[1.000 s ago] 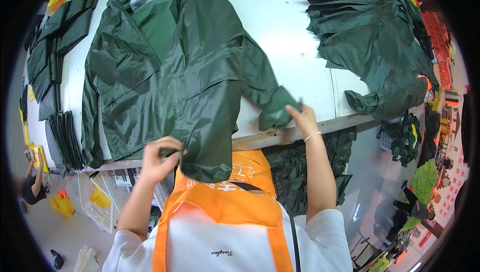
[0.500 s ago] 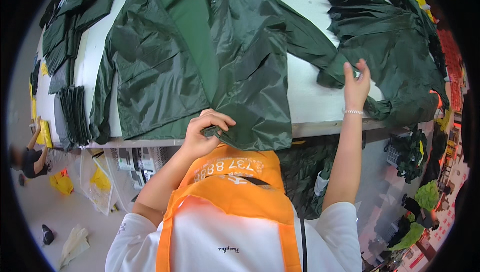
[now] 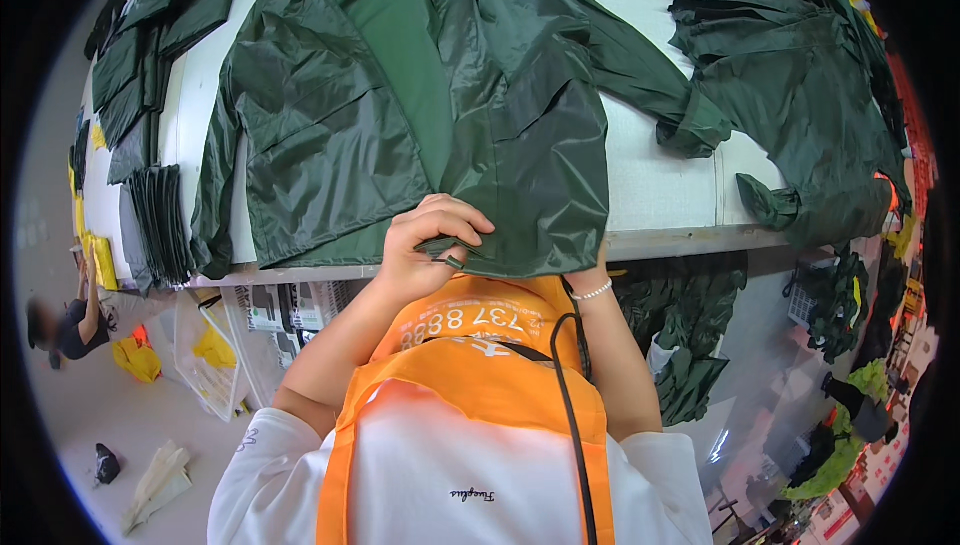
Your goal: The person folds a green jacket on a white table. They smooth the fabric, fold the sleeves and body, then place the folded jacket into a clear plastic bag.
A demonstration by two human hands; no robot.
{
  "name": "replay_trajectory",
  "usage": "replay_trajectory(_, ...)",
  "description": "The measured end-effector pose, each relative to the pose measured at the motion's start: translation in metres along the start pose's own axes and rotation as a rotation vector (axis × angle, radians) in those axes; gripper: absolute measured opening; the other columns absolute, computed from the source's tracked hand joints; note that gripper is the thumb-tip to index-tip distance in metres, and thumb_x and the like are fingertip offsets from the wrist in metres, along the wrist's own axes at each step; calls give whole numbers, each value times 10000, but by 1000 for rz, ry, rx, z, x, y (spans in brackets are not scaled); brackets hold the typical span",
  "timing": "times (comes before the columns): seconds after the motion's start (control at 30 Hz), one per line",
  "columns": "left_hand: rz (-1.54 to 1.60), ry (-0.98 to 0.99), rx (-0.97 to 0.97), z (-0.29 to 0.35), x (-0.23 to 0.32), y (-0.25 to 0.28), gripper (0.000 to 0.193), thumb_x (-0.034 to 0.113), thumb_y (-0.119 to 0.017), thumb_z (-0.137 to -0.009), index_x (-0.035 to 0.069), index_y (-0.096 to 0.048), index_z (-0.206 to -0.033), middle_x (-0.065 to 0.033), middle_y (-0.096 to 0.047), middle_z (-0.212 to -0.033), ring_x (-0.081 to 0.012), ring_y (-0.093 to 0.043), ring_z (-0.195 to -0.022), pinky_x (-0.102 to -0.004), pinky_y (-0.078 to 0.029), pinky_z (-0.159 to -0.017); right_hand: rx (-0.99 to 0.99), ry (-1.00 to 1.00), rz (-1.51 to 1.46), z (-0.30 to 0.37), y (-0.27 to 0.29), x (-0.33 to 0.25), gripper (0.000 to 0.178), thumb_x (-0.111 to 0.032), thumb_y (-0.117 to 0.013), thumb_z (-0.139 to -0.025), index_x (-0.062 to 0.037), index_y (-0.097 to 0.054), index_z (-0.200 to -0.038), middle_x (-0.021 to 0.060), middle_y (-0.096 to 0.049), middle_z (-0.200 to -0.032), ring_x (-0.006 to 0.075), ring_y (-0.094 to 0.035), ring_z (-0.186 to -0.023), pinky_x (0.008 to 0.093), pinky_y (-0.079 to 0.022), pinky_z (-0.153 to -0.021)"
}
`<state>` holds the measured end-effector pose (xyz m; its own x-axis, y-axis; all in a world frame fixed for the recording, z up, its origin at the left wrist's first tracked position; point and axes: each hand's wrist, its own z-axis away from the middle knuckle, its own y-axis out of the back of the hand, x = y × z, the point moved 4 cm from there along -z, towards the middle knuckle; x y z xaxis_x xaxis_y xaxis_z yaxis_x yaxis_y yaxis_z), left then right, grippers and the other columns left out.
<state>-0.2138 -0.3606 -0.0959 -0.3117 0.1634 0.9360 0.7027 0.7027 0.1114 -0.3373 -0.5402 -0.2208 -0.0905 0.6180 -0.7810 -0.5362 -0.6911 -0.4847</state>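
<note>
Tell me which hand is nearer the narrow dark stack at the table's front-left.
Left. The left hand, holding the jacket by its hem, is right of the stack; the right hand, partly hidden, is farther right.

- Bright, even light falls from above; the white table glows palest toward 1 and 2 o'clock.
- Whitish sheen streaks the glossy green jacket, strongest on its folds just below 3 o'clock.
- The dark garments at 4 o'clock sit in shade, while the floor beyond carries a small white glare.
- The left hand, near the centre, looks fairly crisp.
- Toward 9 o'clock, the distant person's head is blurred.
- Straight edges bow outward; a black ring closes the rim, its 3-to-4 o'clock band squeezed and smeared.
</note>
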Motion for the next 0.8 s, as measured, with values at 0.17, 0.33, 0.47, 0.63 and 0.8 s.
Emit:
replay_trajectory(0.17,-22,-51,55,-17,18,6,287,-123,-527,-559,32,-609,-787,-108,-672,-887,-232,-621,-814,-332,-462,-754,-350,564,1046,5,-59,-20,518,-106,-733,-752,-26,-499,-1207,59,-563,-1164,188,-534,-1079,324,-437,-925)
replay_trajectory(0.33,-171,-191,7,-30,33,4,226,-111,-557,-584,22,-597,-762,-114,-648,-856,-260,-603,-799,-347,-468,-724,421,435,379,33,13,-65,540,-134,-579,-842,-47,-381,-1337,44,-501,-1074,118,-520,-853,232,-474,-720)
replay_trajectory(0.47,-171,-214,-102,-31,24,-9,206,47,-726,-604,33,-607,-772,-94,-640,-844,-261,-594,-793,-348,-463,-716,277,525,324,54,-4,-176,394,-129,-435,-911,-36,-429,-1294,32,-502,-1015,22,-342,-589,160,-287,-486)
replay_trajectory(0.63,-285,-320,-65,-40,34,-15,256,-10,-703,-545,40,-608,-777,-91,-643,-807,-256,-602,-745,-342,-466,-660,-180,348,537,44,-101,-171,302,-136,-543,-913,-10,-477,-1179,3,-479,-913,4,-339,-626,144,-304,-554)
replay_trajectory(0.8,-330,-405,82,-41,35,-8,304,-66,-688,-507,37,-603,-781,-101,-654,-776,-261,-608,-662,-323,-464,-574,-223,39,491,39,-102,-141,286,-36,-700,-791,0,-560,-1038,-49,-456,-798,-4,-367,-644,139,-326,-577)
